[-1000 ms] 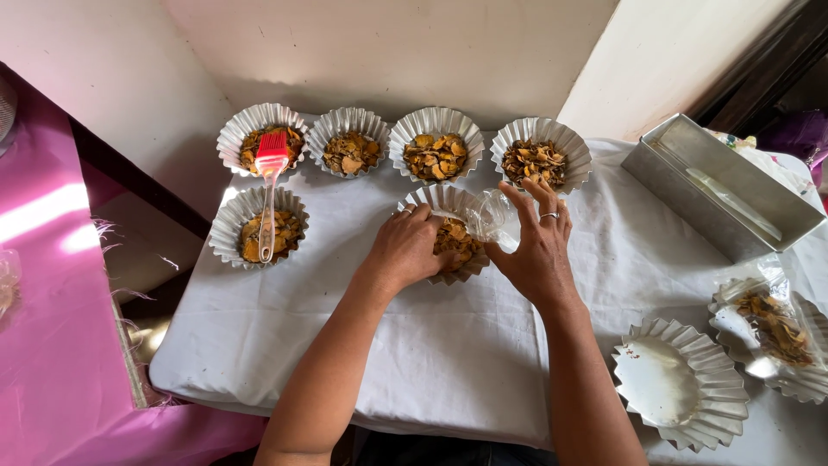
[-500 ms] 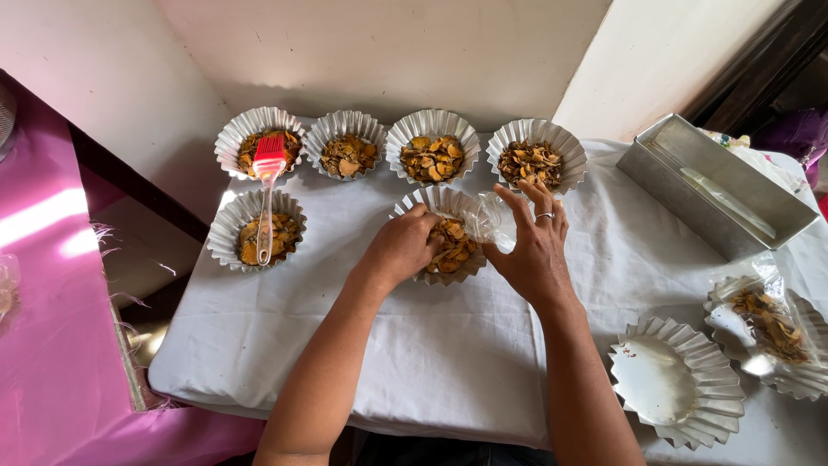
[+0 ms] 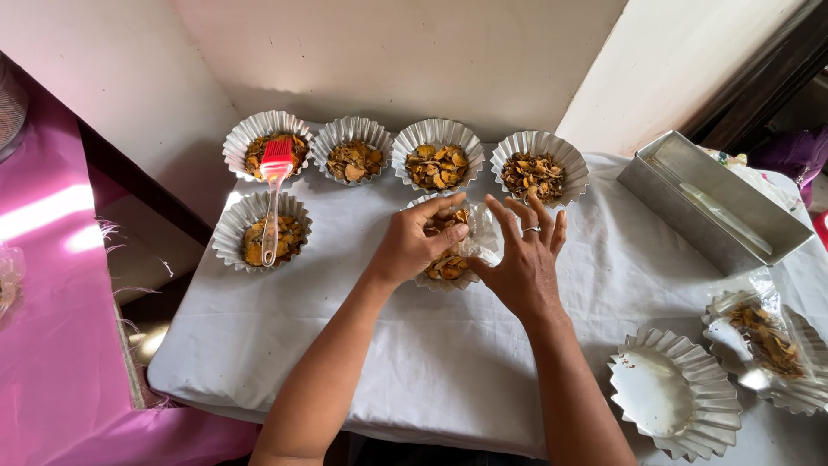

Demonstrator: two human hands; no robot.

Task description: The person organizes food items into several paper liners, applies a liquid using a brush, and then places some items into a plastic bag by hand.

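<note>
You're pinching flakes w/ left hand (image 3: 412,246) over foil cup (image 3: 448,246); right hand (image 3: 522,259) spreading wide, steadying it. Flakes risk spilling onto worktop (image 3: 448,371).

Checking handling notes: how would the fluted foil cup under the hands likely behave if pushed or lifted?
The foil cup looks thin and pleated, so probably light and easily dented. On the white cloth it may snag rather than slide. Its loose chips could spill if tipped.
</note>
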